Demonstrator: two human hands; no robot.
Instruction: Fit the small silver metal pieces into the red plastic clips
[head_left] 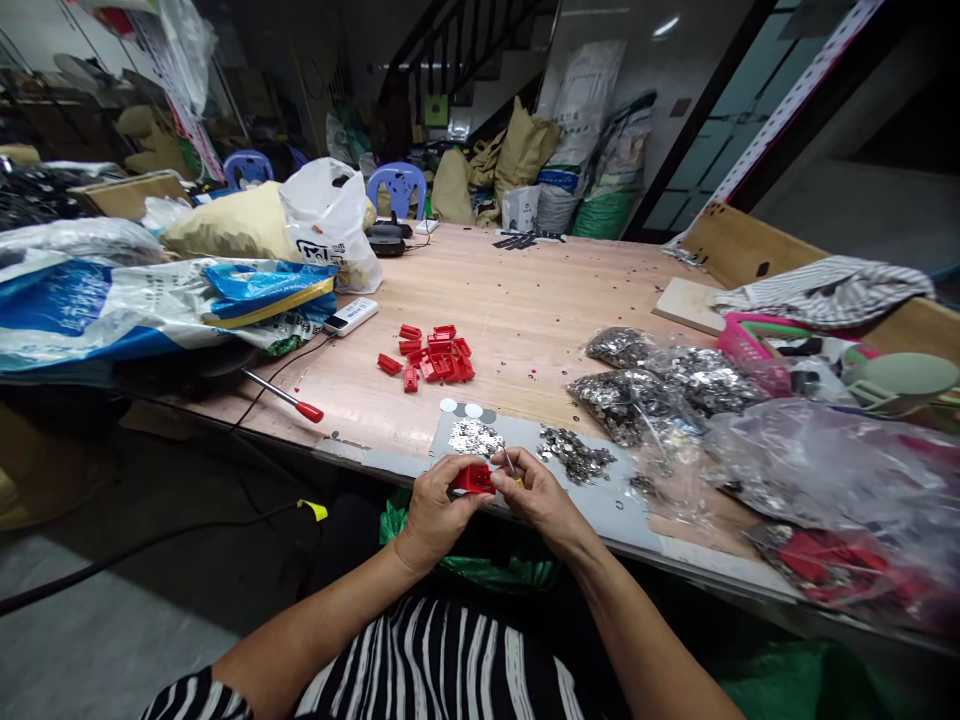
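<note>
Striped shirt (450, 660) faces left hand (441, 505) holding boxy plastic (472, 480).

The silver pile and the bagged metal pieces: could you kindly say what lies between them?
In the head view, a darker heap lies between them on the grey mat.

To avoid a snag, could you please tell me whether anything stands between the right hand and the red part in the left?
Nothing visible does: the right hand is right at the red part, which the left hand holds.
</note>
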